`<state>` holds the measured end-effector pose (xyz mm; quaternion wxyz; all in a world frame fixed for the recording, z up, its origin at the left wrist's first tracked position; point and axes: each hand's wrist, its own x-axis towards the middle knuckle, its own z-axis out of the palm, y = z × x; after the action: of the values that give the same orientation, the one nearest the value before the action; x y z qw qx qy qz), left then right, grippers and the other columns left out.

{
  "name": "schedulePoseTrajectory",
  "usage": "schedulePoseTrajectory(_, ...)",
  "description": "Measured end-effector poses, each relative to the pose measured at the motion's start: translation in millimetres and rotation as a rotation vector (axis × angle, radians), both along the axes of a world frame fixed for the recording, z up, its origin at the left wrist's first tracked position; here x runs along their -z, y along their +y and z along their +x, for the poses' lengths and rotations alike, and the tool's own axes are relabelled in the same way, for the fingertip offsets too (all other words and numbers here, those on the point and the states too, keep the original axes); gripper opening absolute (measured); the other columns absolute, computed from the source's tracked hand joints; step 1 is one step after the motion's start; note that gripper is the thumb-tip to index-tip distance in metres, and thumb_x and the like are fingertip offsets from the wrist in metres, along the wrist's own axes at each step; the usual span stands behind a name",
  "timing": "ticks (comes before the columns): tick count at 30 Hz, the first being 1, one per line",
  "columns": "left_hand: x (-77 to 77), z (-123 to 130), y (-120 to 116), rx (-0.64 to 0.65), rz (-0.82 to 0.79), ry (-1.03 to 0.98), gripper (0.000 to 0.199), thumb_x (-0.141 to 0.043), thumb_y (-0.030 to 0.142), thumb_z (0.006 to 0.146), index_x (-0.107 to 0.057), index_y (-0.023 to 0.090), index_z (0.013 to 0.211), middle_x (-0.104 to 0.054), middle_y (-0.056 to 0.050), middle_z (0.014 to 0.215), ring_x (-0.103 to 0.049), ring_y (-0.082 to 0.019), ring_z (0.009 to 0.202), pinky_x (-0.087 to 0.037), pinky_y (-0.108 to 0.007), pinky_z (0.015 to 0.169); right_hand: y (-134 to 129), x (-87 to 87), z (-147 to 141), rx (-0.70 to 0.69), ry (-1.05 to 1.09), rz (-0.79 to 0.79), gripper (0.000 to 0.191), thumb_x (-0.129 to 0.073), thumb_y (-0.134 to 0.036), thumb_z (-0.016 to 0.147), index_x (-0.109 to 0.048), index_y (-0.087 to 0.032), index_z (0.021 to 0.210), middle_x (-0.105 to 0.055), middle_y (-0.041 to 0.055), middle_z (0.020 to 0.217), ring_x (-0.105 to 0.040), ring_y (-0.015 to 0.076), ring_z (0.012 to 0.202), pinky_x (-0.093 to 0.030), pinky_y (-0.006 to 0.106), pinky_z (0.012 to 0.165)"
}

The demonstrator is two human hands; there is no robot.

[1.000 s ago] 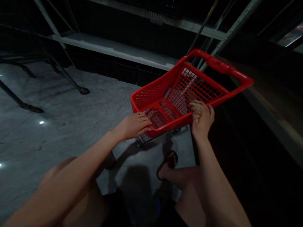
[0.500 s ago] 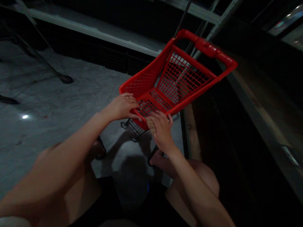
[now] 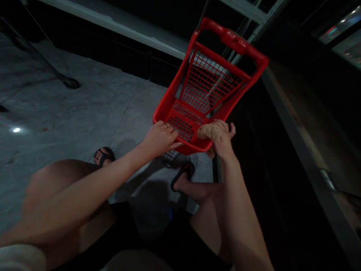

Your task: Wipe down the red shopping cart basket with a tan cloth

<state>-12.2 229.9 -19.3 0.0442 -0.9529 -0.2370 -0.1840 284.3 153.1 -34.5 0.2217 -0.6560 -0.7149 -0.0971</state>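
Note:
A red plastic shopping cart (image 3: 194,116) stands in front of my knees, its handle pointing away from me. My left hand (image 3: 162,139) is closed over the near rim of the basket, fingers inside and thumb outside. At the near right corner, my right hand (image 3: 221,137) holds a crumpled tan cloth (image 3: 210,131) against the rim. Part of the cloth hangs below the rim on the outside. The palm side of my right hand is hidden. Through the basket's grid floor nothing can be seen lying in it.
Behind the cart runs a pale shelf edge (image 3: 121,28) with dark crates (image 3: 132,60) under it. A dark bench or counter with a wooden edge (image 3: 287,101) is close on the right. A black leg with a foot (image 3: 70,82) stands on the grey floor (image 3: 84,109) at left.
My right hand has slid right along the rim with the cloth to the corner. The cart has turned slightly and its near end shifted right; my left hand stays on the rim.

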Motion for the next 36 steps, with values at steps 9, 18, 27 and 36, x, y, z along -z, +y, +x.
schedulePoseTrajectory(9, 2.2, -10, 27, 0.084, 0.015, -0.132, 0.018, -0.061, 0.029, 0.099, -0.075, 0.018, 0.095, -0.076, -0.011, 0.097, -0.069, -0.027, 0.105, -0.05, -0.048, 0.109, -5, -29.9, -40, 0.028, -0.02, -0.162, 0.036, -0.041, -0.029, 0.105, -0.076, -0.026, 0.107, -0.08, 0.0042, 0.113, -0.065, 0.0266, 0.126, -0.027, 0.057, 0.125)
schedulePoseTrajectory(18, 9.3, -26, 27, -0.07, 0.001, -0.14, 0.021, -0.056, 0.029, 0.102, -0.072, 0.019, 0.094, -0.074, -0.009, 0.092, -0.068, -0.028, 0.104, -0.048, -0.054, 0.112, 8, -4.6, -147, 0.03, 0.045, -0.033, 0.035, -0.04, -0.028, 0.109, -0.067, -0.019, 0.129, -0.076, 0.0101, 0.124, -0.066, 0.0252, 0.114, -0.041, 0.041, 0.105)
schedulePoseTrajectory(27, -12.5, -87, 51, -0.017, -0.014, -0.09, 0.027, -0.064, 0.047, 0.1, -0.066, 0.023, 0.112, -0.062, -0.005, 0.145, -0.045, -0.03, 0.148, -0.03, -0.061, 0.126, 5, -10.1, -68, 0.037, -0.069, -0.031, 0.031, -0.044, -0.024, 0.1, -0.072, -0.025, 0.114, -0.077, 0.0059, 0.117, -0.054, 0.0271, 0.139, -0.019, 0.052, 0.123)
schedulePoseTrajectory(36, -7.6, -52, 45, 0.007, 0.037, -0.116, 0.023, -0.075, 0.042, 0.09, -0.075, 0.019, 0.094, -0.073, -0.011, 0.11, -0.063, -0.032, 0.128, -0.042, -0.056, 0.122, 15, 9.2, -154, 0.009, 0.13, 0.057, 0.034, -0.041, -0.02, 0.099, -0.069, -0.024, 0.116, -0.076, 0.008, 0.116, -0.058, 0.0261, 0.132, -0.033, 0.048, 0.118)
